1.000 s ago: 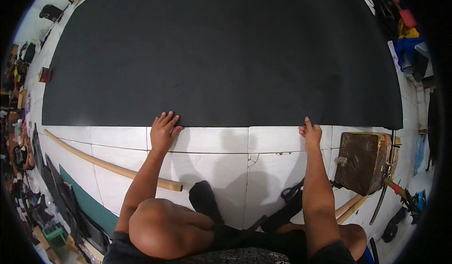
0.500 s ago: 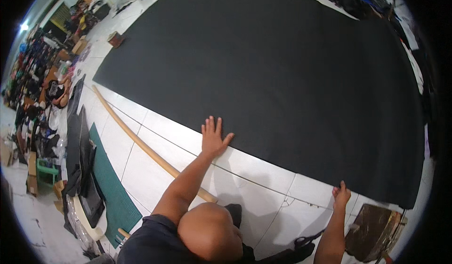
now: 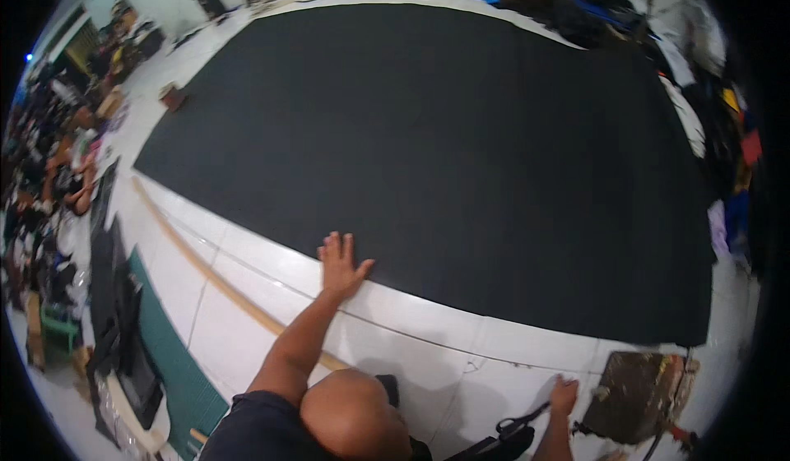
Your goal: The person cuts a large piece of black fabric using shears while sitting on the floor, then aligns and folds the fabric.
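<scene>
A large black sheet [image 3: 428,165] lies spread on the white tiled floor. My left hand [image 3: 341,270] rests flat on its near edge, fingers spread and thumb out to the right. My right hand [image 3: 564,395] is over the tiles, short of the sheet's near right edge and apart from it. Its fingers look curled; what they hold, if anything, is hidden. Just left of that wrist are black-handled scissors [image 3: 512,425], partly out of view behind the forearm. To the left of my body a long wooden pole [image 3: 218,278] lies on the floor, its near end by my head.
A worn brown block [image 3: 629,397] stands by the sheet's near right corner. A small brown block [image 3: 171,97] sits at its left edge. Left of me lie a green cutting mat [image 3: 164,346] and dark scraps [image 3: 115,296]. Piled goods [image 3: 568,17] line the back right.
My right hand has drawn back from the sheet's near edge toward me. My left hand stays flat on the edge. The view has tilted up, showing more of the far wall.
</scene>
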Demonstrator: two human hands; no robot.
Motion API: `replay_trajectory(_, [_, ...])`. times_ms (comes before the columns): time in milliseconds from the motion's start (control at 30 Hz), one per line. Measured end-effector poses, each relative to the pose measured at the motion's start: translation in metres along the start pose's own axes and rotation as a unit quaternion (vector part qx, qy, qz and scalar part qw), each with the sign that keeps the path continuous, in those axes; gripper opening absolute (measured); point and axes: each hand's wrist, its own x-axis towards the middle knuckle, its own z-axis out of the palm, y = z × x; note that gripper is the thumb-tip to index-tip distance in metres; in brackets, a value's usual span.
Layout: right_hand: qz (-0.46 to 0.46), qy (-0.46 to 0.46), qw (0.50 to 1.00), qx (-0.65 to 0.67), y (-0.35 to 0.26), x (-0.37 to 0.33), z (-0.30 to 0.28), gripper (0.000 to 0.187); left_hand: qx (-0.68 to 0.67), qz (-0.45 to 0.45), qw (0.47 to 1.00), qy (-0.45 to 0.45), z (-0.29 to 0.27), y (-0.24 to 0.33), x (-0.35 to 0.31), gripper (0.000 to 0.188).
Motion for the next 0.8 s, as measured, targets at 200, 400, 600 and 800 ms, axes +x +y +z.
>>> replay_trajectory(200, [0.039,0.003,0.999,0.022,0.007,-0.086,0.000,0.035,-0.006,0.014,1.000,0.027,0.005,0.022,0.000,0.083])
replay_trajectory(400, [-0.114,0.006,0.990,0.084,-0.044,-0.095,0.009,0.044,-0.014,0.162,0.986,0.037,-0.013,0.052,0.011,0.071])
replay_trajectory(600, [-0.170,-0.003,0.984,0.044,-0.031,-0.119,0.006,0.053,-0.161,0.386,0.905,-0.076,0.013,0.170,-0.017,0.057])
replay_trajectory(800, [-0.149,-0.167,0.974,-0.043,-0.012,-0.134,-0.021,0.055,-0.080,0.438,0.893,-0.069,0.047,0.195,-0.036,0.051])
